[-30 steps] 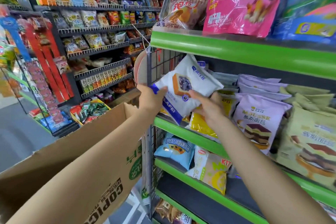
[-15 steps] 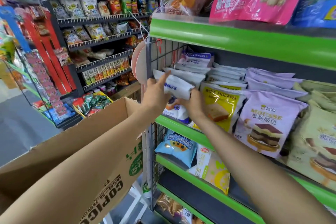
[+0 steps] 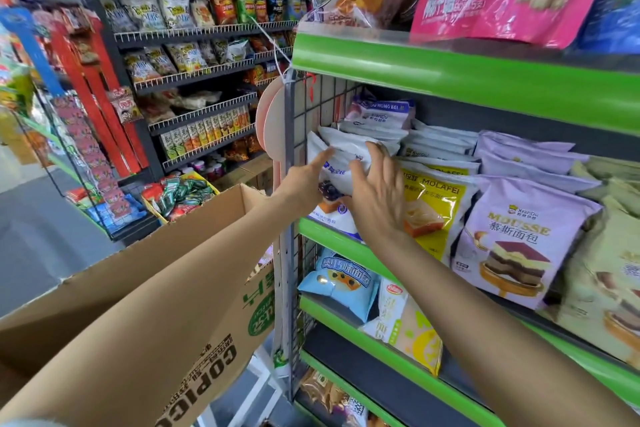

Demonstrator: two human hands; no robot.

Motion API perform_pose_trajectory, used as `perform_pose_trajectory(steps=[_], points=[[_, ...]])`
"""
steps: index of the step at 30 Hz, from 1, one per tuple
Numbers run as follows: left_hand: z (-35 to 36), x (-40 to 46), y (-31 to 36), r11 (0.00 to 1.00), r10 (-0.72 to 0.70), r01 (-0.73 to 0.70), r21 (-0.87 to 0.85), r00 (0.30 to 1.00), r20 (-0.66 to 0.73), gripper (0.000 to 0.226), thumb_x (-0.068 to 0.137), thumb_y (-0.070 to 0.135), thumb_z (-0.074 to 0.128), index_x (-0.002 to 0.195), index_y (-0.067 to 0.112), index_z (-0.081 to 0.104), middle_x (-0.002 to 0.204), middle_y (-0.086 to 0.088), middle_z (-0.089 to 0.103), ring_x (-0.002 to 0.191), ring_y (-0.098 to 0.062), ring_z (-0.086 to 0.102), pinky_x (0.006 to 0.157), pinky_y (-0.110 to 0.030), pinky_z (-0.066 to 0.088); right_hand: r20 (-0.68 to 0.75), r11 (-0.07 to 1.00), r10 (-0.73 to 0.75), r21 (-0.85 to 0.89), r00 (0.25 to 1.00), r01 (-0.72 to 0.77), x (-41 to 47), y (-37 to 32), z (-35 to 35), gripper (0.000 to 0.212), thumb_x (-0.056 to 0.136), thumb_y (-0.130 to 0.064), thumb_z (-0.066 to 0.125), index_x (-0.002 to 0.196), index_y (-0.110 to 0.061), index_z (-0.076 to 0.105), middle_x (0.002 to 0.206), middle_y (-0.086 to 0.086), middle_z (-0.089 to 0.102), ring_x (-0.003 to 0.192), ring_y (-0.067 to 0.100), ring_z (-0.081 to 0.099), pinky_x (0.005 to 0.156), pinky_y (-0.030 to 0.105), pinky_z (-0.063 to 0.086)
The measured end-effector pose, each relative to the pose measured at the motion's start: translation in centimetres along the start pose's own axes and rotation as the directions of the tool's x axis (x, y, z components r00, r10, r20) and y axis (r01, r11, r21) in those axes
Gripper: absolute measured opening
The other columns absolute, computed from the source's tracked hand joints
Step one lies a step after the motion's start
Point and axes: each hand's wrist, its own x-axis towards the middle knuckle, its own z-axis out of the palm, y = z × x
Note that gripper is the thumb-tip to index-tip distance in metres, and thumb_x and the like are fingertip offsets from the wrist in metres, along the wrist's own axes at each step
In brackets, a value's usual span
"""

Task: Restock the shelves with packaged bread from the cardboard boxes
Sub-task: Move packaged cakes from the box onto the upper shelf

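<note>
Two hands: left hand (image 3: 304, 189) and right hand (image 3: 375, 198), fingers straight, press the white bread pack (image 3: 341, 163).
Done: pack seated on shelf (image 3: 332, 230).
Left: cardboard box (image 3: 194, 288) contents unseen.

- white bread packet (image 3: 341, 163): lower front covered by both hands, print mostly unreadable
- left hand (image 3: 304, 184): palm side faces away, finger contact with packet not visible
- right hand (image 3: 375, 198): thumb hidden behind packet edge
- cardboard box (image 3: 194, 291): inside not visible, bottom cut by frame edge
- far snack shelves (image 3: 194, 55): labels too blurred to read
- pale green packets (image 3: 609, 274): cut off at right edge
</note>
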Motion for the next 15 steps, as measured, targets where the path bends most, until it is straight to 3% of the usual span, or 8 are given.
perform_pose_trajectory(steps=[3,5,7,9,12,15], points=[[0.2,-0.2,0.1,1.000,-0.013,0.011,0.024,0.997,0.070,0.088,0.091,0.005,0.056,0.150,0.035,-0.002,0.105,-0.020,0.063,0.077,-0.027,0.057,0.067,-0.030,0.044,0.178,0.998,-0.041,-0.036,0.983,0.048,0.4,-0.7,-1.2,0.056,0.080,-0.012,0.067,0.131,-0.008,0.044,0.156,0.019,0.016,0.146,0.032,0.011,0.116,0.048,0.020],[-0.1,-0.5,0.1,1.000,-0.008,0.009,-0.019,0.998,0.063,0.085,0.091,0.004,0.054,0.150,0.035,0.002,0.104,-0.019,0.064,0.082,-0.029,0.059,0.068,-0.033,0.045,0.215,0.995,-0.058,-0.072,0.975,0.076,0.7,-0.8,-2.0,0.053,0.088,-0.012,0.057,0.137,-0.007,0.035,0.159,0.015,-0.002,0.147,0.030,-0.006,0.118,0.046,0.002],[-0.4,-1.1,0.0,0.999,0.010,-0.009,-0.041,0.999,0.043,0.079,0.091,0.005,0.053,0.149,0.034,0.009,0.103,-0.019,0.064,0.081,-0.029,0.058,0.070,-0.035,0.047,0.182,0.993,-0.074,-0.072,0.981,0.088,0.6,-0.9,-2.4,0.055,0.090,-0.013,0.053,0.140,-0.006,0.032,0.159,0.015,-0.003,0.147,0.031,-0.008,0.118,0.044,-0.004],[-0.7,-1.8,-0.3,0.999,0.030,-0.030,-0.028,0.999,0.014,0.070,0.092,0.006,0.050,0.148,0.029,0.016,0.103,-0.018,0.063,0.082,-0.029,0.059,0.070,-0.035,0.047,0.150,0.995,-0.092,-0.017,0.984,0.096,0.0,-0.9,-2.7,0.063,0.087,-0.006,0.056,0.144,-0.003,0.030,0.158,0.019,0.005,0.147,0.034,-0.001,0.118,0.045,0.000],[-1.6,-3.1,-0.9,0.998,0.044,-0.044,-0.034,0.999,-0.014,0.052,0.092,0.008,0.050,0.140,0.017,0.035,0.121,-0.013,0.061,0.104,-0.030,0.059,0.089,-0.033,0.045,0.042,0.993,-0.107,0.057,0.993,0.104,-1.2,-1.0,-3.3,0.070,0.070,0.000,0.072,0.136,-0.003,0.046,0.148,0.023,0.033,0.139,0.040,0.030,0.111,0.048,0.030],[-2.5,-4.9,-2.2,0.998,0.059,-0.059,-0.035,0.998,-0.020,0.034,0.092,0.007,0.047,0.125,0.012,0.055,0.118,-0.010,0.063,0.109,-0.029,0.058,0.091,-0.031,0.044,0.092,0.962,-0.160,0.236,0.983,0.135,-2.1,-2.1,-4.7,0.044,0.079,-0.009,0.068,0.122,-0.010,0.056,0.135,0.013,0.048,0.120,0.034,0.050,0.091,0.040,0.049]])
